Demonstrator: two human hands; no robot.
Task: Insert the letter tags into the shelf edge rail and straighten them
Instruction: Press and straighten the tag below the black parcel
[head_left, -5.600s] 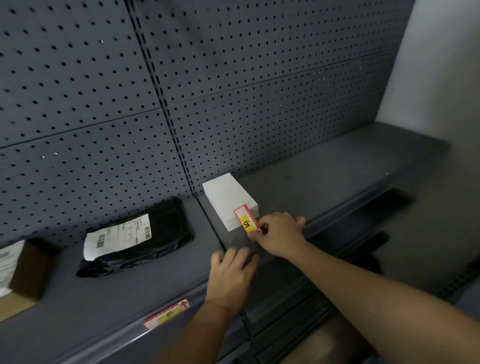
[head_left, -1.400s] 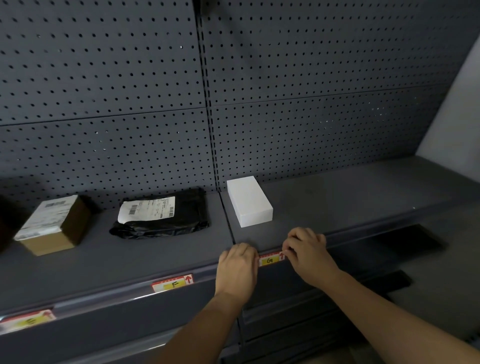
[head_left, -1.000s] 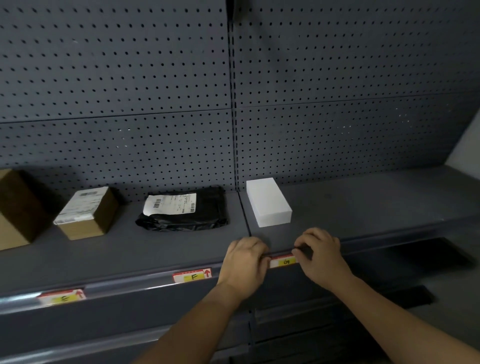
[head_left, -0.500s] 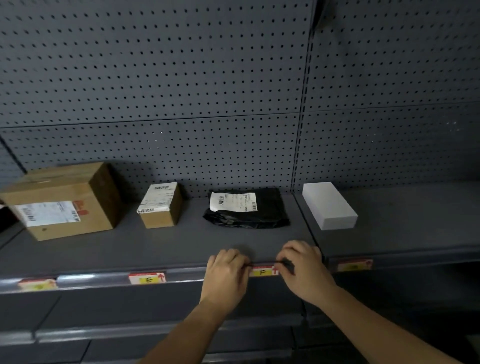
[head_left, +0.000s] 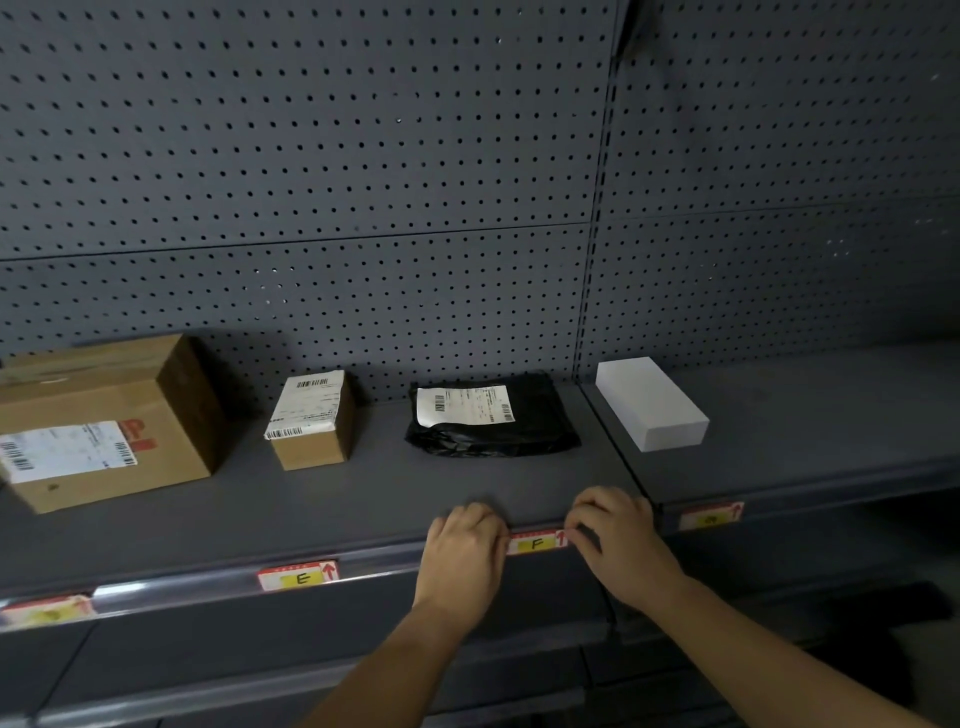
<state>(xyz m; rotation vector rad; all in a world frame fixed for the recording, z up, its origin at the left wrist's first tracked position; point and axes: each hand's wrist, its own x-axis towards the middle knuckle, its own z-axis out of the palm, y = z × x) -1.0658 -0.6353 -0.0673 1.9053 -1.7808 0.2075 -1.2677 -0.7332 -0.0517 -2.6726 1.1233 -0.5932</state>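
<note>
Hands meet at the front edge of a dark grey metal shelf (head_left: 363, 499), seen from above as we look down along our own forearms. Our left hand (head_left: 462, 553) and our right hand (head_left: 615, 540) sit on either side of the F tag (head_left: 537, 543), a small red and yellow label seated in the shelf edge rail (head_left: 208, 590). The fingers of both hands are curled over the rail, each hand touching one end of the tag; we cannot tell whether they pinch it or only press against it. The tag sits level in the rail, with a red arrow at its right end. Further left in the same rail sits the E tag (head_left: 298, 577), and at the far left edge a blurred tag (head_left: 47, 612) whose letter we cannot read. To the right, on the next shelf section, another tag (head_left: 710, 517) is too dim to read. On the shelf stand, from left to right, a large cardboard box (head_left: 104, 421) with a shipping label, a small cardboard box (head_left: 311, 421), a black plastic mailer bag (head_left: 493, 415) with a white label, and a plain white box (head_left: 649, 402). Grey pegboard (head_left: 311, 182) rises behind them.
</note>
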